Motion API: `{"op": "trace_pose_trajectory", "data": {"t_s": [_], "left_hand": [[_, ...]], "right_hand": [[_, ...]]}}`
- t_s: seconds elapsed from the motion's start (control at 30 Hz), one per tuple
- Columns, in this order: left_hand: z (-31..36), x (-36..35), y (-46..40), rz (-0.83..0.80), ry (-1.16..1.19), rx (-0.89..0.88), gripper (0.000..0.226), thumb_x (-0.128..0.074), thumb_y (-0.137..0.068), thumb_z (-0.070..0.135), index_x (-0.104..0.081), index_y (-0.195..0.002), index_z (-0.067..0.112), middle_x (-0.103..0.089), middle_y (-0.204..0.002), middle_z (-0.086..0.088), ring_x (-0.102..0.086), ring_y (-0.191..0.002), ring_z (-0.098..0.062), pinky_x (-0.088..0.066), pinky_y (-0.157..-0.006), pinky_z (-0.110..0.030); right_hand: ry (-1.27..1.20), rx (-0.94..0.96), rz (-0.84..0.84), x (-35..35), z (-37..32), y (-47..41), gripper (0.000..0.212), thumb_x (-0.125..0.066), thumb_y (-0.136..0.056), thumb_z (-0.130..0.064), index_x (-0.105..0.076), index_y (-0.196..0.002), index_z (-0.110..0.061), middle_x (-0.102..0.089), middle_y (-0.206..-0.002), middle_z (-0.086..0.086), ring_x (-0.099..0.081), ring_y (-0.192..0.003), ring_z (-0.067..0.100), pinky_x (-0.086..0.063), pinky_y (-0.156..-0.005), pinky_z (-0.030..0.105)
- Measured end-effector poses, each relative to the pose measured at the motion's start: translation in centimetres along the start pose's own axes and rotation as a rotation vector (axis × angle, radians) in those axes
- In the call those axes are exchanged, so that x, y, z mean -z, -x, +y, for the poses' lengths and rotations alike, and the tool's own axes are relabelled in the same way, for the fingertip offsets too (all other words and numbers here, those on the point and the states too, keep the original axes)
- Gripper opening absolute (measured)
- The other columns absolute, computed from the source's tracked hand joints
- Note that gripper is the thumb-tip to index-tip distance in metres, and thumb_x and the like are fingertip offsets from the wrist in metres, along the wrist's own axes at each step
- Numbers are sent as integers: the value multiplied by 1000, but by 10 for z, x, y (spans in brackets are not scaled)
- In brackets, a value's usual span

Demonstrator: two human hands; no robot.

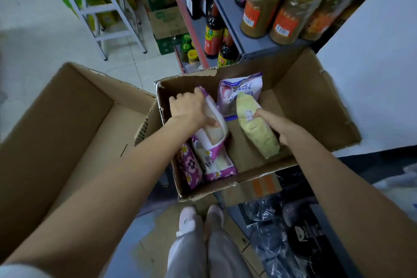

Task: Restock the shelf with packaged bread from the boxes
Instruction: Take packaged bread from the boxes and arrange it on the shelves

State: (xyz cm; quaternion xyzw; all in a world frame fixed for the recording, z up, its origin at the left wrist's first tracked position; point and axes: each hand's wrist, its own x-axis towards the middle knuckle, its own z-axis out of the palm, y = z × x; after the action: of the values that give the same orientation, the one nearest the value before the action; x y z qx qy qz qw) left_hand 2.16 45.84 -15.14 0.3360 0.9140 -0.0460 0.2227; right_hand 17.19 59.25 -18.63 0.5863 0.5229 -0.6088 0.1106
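Hands are both down in the box (293,106). The left hand (188,106) grips a purple bag (213,128) by its top. The right hand (274,124) curls round a yellow bag (257,133). More purple bags (203,165) lie just under the left hand. Squeezing hard could squash the soft bread. Thin plastic could slip from the fingers, and a bag might catch on the box edge.

Tiled floor (33,52), two open cardboard boxes (316,101), perhaps flattened cardboard (167,228)
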Motion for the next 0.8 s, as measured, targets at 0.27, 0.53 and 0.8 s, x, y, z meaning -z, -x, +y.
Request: {"op": "trace_pose_trajectory", "data": {"t_s": [0.27, 0.53, 0.8], "left_hand": [[-17, 61, 77, 216, 37, -189, 84, -74, -61, 65, -45, -120, 12, -63, -111, -9, -59, -105, -30, -44, -85, -38], [-57, 118, 215, 434, -123, -409, 86, -79, -63, 51, -39, -130, 16, -56, -118, -11, -49, -115, -32, -40, -89, -42], [-71, 133, 376, 653, -78, -628, 79, -75, -71, 42, -34, -135, 18, -53, -118, -9, -46, -115, -30, -38, -89, -39]], "right_hand": [[-522, 237, -404, 2, 1, 106, 41, -47, -89, -32, -58, -125, -17, -68, -111, 7, -62, -103, 25, -45, -94, 45], [-561, 531, -350, -53, 45, 242, 35, -59, -79, -36, -62, -112, -22, -72, -96, 0, -68, -85, 17, -53, -74, 34], [-541, 808, -97, -74, 106, 410, 88, -53, -61, -82, -54, -131, -28, -63, -127, 2, -60, -117, 22, -50, -93, 41]]}}
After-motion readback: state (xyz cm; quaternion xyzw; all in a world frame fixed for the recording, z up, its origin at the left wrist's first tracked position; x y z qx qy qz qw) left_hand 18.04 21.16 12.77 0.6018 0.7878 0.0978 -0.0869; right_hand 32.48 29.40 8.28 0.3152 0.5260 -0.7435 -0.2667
